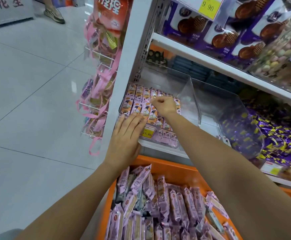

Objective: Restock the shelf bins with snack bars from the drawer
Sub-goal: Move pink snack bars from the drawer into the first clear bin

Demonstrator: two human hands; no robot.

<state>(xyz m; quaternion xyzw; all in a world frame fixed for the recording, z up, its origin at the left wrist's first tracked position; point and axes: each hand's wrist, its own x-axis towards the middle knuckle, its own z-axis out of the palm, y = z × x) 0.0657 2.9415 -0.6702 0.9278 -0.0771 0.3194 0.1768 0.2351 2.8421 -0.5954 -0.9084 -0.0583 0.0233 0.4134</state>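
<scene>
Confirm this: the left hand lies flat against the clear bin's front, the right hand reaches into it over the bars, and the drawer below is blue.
One error: the head view shows the drawer is orange, not blue. The left hand does lie flat against the front of the clear bin, and the right hand reaches into it over the bars.

L hand & R hand bare.

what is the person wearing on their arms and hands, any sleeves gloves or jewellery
Nothing shows. The left hand and right hand have no gloves, and no rings on the fingers that can be seen. The left forearm and right forearm are uncovered to the frame's edge: no sleeves, watch or bracelet.
</scene>
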